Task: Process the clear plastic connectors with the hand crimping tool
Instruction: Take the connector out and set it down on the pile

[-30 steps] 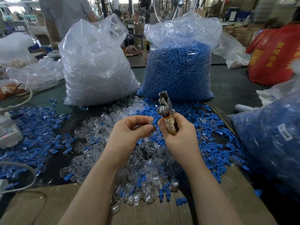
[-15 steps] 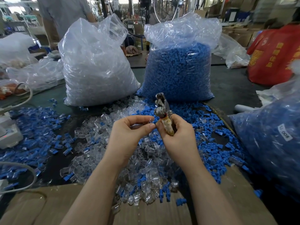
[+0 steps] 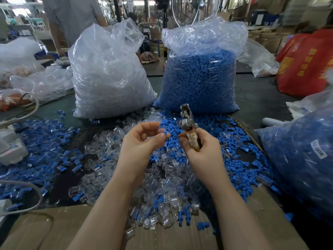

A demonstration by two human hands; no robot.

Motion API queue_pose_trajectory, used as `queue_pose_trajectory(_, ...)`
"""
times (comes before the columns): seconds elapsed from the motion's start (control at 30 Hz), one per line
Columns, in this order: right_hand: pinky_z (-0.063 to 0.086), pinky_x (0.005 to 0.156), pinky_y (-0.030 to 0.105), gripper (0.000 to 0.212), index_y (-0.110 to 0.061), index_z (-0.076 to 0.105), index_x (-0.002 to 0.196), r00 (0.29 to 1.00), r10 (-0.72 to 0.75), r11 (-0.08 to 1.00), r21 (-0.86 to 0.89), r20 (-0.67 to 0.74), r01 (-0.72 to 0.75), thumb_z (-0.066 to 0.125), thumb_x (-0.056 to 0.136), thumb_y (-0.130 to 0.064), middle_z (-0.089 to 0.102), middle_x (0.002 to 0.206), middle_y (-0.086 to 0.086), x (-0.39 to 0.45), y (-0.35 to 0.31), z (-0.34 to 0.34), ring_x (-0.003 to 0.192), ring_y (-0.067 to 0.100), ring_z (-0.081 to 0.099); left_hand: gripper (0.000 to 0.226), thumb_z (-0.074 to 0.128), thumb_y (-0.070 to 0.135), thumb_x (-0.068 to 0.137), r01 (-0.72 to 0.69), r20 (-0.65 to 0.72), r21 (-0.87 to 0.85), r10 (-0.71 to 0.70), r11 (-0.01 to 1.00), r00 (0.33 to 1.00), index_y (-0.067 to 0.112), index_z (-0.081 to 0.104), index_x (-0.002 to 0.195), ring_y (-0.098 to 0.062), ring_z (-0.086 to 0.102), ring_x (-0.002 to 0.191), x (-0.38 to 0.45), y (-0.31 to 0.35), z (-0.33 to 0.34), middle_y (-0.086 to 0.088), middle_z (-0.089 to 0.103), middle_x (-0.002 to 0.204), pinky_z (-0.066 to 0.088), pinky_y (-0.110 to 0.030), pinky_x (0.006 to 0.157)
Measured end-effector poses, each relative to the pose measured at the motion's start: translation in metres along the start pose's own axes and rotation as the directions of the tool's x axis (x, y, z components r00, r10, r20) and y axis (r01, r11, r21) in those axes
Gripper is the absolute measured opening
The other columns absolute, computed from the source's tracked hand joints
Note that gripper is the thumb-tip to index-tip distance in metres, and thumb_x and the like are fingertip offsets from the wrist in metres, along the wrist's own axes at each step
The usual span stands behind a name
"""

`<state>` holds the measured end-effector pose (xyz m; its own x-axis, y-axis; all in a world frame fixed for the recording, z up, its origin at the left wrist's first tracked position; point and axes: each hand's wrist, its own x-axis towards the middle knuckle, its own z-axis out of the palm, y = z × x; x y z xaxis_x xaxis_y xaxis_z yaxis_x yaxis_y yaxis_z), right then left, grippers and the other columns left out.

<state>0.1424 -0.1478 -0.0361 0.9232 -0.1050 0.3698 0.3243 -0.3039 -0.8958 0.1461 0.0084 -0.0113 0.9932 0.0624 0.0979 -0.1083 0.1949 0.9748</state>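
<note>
My right hand grips the wrapped handle of a small metal crimping tool, whose jaws point up and away. My left hand is beside it, a short gap to the left, its thumb and fingertips pinching a clear plastic connector with a blue part. Below both hands lies a loose heap of clear connectors mixed with blue pieces.
Two tall plastic bags stand at the back: one of clear connectors, one of blue parts. Another bag of blue parts crowds the right. Blue pieces litter the left. A cardboard sheet is nearest me. A white device and cables are at far left.
My left hand has drawn away from the tool to the left, holding a connector with a blue part. The tool has tilted slightly and stays in my right hand.
</note>
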Motion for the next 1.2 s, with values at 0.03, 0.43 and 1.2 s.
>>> queue_pose_trajectory(0.03,0.047,0.064,0.046,0.013,-0.01,0.064,0.087,1.0,0.003,1.0,0.0,0.0,-0.003,0.065,0.093,-0.022,0.063,0.074,0.012,0.0,0.0,-0.001,0.069,0.031,0.057,0.036,0.078,0.013,0.069,-0.002,0.0,-0.018,0.002,1.0,1.0,0.012,0.067,0.104,-0.023,0.072,0.094,0.0,0.0,-0.001,-0.011,0.074,0.097,0.059,-0.029,0.083)
queue_pose_trajectory(0.43,0.052,0.069,0.053,0.009,-0.025,0.059,0.087,0.968,0.071,0.977,-0.212,0.24,-0.019,0.065,0.085,-0.031,0.062,0.074,-0.006,0.001,0.005,-0.007,0.071,0.024,0.059,0.031,0.073,-0.001,0.078,-0.139,0.026,0.07,0.137,0.988,0.99,0.012,0.065,0.105,-0.009,0.07,0.082,0.005,0.0,-0.01,0.004,0.074,0.088,0.057,-0.024,0.079)
queue_pose_trajectory(1.2,0.045,0.058,0.047,0.006,-0.023,0.054,0.08,0.969,0.051,0.919,-0.39,0.242,0.049,0.053,0.075,-0.019,0.056,0.065,-0.001,-0.002,0.004,-0.003,0.063,0.026,0.05,0.03,0.073,-0.008,0.079,-0.223,0.07,0.15,0.214,0.963,0.974,0.015,0.068,0.098,-0.01,0.072,0.082,0.006,0.003,-0.011,0.0,0.076,0.087,0.056,-0.019,0.074)
